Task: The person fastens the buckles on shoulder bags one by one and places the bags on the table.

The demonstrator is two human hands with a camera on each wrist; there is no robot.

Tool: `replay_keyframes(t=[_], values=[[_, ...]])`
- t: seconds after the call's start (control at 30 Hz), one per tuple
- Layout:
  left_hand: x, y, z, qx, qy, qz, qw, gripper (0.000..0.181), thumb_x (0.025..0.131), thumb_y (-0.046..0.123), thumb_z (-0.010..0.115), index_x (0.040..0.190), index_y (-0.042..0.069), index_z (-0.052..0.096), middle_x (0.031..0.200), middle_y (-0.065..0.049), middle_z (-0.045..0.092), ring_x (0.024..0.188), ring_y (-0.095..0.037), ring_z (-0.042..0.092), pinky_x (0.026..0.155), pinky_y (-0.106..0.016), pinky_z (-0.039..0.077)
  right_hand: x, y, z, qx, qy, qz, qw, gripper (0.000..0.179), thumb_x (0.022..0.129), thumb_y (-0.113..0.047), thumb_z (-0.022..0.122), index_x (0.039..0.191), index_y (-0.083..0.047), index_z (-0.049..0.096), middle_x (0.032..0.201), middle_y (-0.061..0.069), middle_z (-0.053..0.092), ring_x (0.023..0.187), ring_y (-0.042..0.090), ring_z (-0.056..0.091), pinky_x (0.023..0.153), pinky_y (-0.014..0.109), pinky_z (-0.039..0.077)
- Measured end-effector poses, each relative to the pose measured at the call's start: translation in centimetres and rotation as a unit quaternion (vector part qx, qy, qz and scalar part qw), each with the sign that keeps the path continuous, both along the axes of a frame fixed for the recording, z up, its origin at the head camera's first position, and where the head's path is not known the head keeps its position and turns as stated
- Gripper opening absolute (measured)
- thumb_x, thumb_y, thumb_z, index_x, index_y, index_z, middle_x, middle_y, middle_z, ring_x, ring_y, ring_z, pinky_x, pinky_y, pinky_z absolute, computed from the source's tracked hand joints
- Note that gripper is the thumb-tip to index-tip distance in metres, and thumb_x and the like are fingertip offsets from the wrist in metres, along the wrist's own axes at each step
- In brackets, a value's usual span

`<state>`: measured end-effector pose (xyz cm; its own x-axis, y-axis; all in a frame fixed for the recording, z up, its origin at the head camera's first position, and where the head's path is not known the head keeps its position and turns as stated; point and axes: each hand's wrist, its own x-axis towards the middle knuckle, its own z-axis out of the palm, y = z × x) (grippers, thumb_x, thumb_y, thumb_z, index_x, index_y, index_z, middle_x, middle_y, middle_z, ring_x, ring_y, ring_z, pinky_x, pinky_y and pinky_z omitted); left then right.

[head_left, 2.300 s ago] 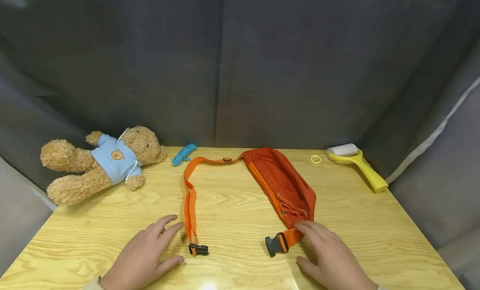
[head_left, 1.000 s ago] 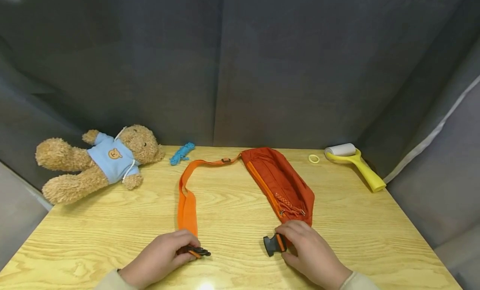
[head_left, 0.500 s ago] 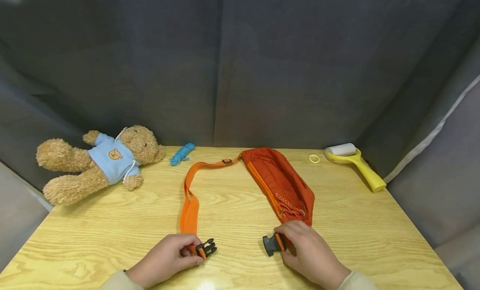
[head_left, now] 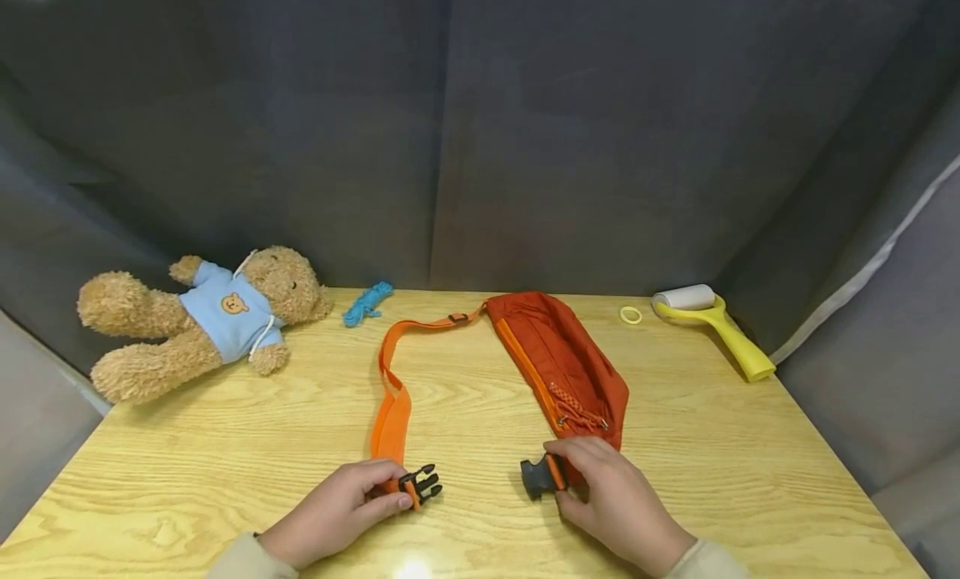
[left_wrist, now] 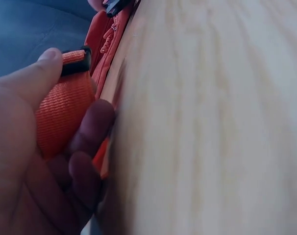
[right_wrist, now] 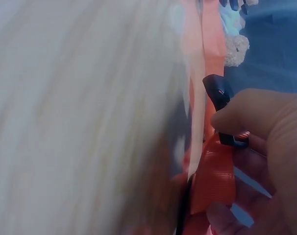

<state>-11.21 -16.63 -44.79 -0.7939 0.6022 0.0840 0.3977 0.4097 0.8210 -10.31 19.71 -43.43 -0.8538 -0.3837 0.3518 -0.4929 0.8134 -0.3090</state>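
Observation:
A red-orange waist bag (head_left: pixel 558 366) lies on the wooden table (head_left: pixel 465 529), its orange strap (head_left: pixel 392 421) looping out to the left. My left hand (head_left: pixel 341 508) pinches the strap's end at the black pronged buckle half (head_left: pixel 424 484); the left wrist view shows the thumb (left_wrist: pixel 50 58) pressed on the webbing by the buckle. My right hand (head_left: pixel 618 500) grips the black socket buckle half (head_left: pixel 538 477) at the bag's lower end, thumb and fingers around it in the right wrist view. The two buckle halves face each other, apart, with a stretch of table between them.
A teddy bear (head_left: pixel 217 312) in a blue shirt lies at the back left. Beside it is a blue bundle of cord (head_left: pixel 367 304). At the back right are a yellow ring (head_left: pixel 631 315) and a yellow-handled lint roller (head_left: pixel 720 325). A dark curtain (head_left: pixel 450 137) hangs behind.
Both hands, first loosely spread near the buckle halves, took hold of them. The left hand turned the pronged half and moved right with it; the right hand shifted slightly left.

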Motion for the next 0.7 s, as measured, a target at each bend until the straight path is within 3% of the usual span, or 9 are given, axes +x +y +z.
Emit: replay_keyframes(t=[0.3, 0.5, 0.7], values=[[-0.3, 0.2, 0.4, -0.024, -0.014, 0.005, 0.9996, 0.022, 0.103, 0.041, 0.055, 0.117, 0.028, 0.066, 0.091, 0.010, 0.065, 0.071, -0.004, 0.053, 0.065, -0.025, 0.047, 0.0, -0.6, 0.0, -0.023, 0.004, 0.004, 0.9997, 0.054, 0.069, -0.015, 0.091, 0.120, -0.017, 0.071, 0.119, -0.007, 0.066, 0.111, 0.011, 0.061, 0.090, 0.035, 0.055], [-0.3, 0.6, 0.3, -0.017, -0.027, 0.027, 0.9991, 0.017, 0.103, 0.041, 0.055, 0.107, 0.027, 0.064, 0.084, 0.007, 0.064, 0.069, -0.005, 0.055, 0.062, -0.025, 0.048, 0.2, -0.9, 0.2, -0.027, -0.010, -0.006, 0.9996, 0.053, 0.070, -0.016, 0.090, 0.119, -0.019, 0.070, 0.120, -0.007, 0.066, 0.112, 0.011, 0.061, 0.092, 0.036, 0.054], [-0.5, 1.0, 0.4, -0.014, -0.033, 0.046, 0.9983, 0.022, 0.106, 0.041, 0.050, 0.113, 0.025, 0.064, 0.080, 0.005, 0.063, 0.069, -0.010, 0.059, 0.063, -0.027, 0.051, 0.2, -1.1, 0.2, -0.028, -0.013, -0.011, 0.9994, 0.052, 0.071, -0.015, 0.089, 0.119, -0.020, 0.070, 0.120, -0.008, 0.066, 0.113, 0.010, 0.061, 0.093, 0.036, 0.054]])
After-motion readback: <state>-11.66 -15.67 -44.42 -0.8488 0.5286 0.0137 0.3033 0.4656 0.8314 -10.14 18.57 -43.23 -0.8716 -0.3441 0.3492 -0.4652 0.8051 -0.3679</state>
